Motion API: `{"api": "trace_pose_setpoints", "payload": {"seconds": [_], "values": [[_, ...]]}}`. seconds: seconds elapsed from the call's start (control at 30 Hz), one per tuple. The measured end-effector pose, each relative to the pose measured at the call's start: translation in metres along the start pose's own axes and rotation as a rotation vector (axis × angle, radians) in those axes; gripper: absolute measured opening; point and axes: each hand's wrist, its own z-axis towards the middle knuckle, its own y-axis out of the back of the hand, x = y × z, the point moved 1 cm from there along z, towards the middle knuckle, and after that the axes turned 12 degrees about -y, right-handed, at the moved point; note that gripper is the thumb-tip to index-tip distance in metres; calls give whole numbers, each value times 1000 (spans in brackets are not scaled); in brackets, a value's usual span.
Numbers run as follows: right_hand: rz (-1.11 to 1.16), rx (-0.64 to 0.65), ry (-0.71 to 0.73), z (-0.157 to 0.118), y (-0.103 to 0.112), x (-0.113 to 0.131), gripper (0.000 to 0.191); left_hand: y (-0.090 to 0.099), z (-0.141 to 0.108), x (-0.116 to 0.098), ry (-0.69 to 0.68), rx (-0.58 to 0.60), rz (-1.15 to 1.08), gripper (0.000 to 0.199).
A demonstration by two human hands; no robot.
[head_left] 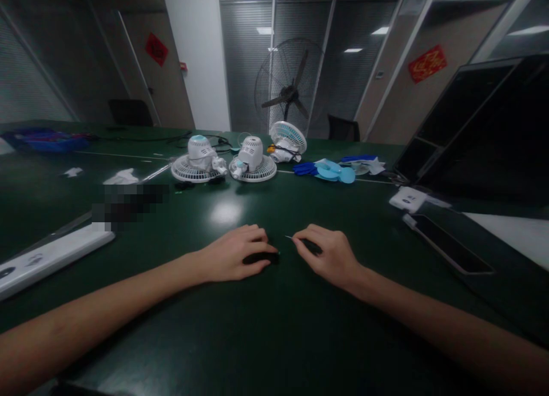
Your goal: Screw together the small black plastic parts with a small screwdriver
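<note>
On the dark green table my left hand (pixel 240 253) is closed around a small black part (pixel 259 258), whose kind I cannot make out. Its fingers curl over the part, and one end shows near the fingertips. Just to the right, my right hand (pixel 328 253) pinches a small screwdriver (pixel 289 237) with a thin metal shaft and a dark handle. The shaft points left, toward the black part, with a short gap between them. Most of the handle is hidden inside the right hand.
Beyond my hands stand three white fan units, one at left (pixel 199 159), one in the middle (pixel 252 159) and one tilted behind (pixel 287 140). Light-blue fan blades (pixel 332 171) lie right of them. A phone (pixel 450 244) is at right, a white long box (pixel 55 256) at left.
</note>
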Motion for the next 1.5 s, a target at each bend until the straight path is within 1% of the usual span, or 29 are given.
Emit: {"api": "trace_pose_setpoints", "payload": {"seconds": [0.07, 0.13, 0.27, 0.33, 0.4, 0.47, 0.57, 0.67, 0.83, 1.13, 1.33, 1.5], "values": [[18, 20, 6, 0, 1, 0, 17, 7, -5, 14, 20, -4, 68, 35], [37, 38, 10, 0, 3, 0, 18, 18, -16, 37, 84, -17, 132, 37], [63, 64, 9, 0, 5, 0, 18, 42, -51, 90, 261, -72, 211, 42], [65, 69, 8, -1, 5, 0, 18, 51, -70, 112, 335, -100, 234, 47], [63, 74, 7, -1, 5, 0, 18, 57, -85, 128, 399, -128, 261, 50], [60, 82, 8, 0, 5, 0, 17, 59, -93, 136, 453, -161, 279, 53], [59, 92, 11, 0, 6, 0, 16, 60, -94, 139, 490, -201, 290, 55], [57, 97, 11, 0, 7, 0, 16, 59, -89, 138, 486, -217, 298, 55], [45, 98, 8, 0, 5, 0, 16, 58, -87, 137, 479, -212, 298, 49], [30, 115, 25, 4, 4, 5, 16, 62, -87, 132, 490, -226, 297, 52], [35, 128, 22, 4, 5, 5, 17, 63, -85, 131, 470, -219, 253, 46], [36, 132, 19, 5, 4, 5, 17, 65, -87, 133, 474, -236, 195, 42]]}}
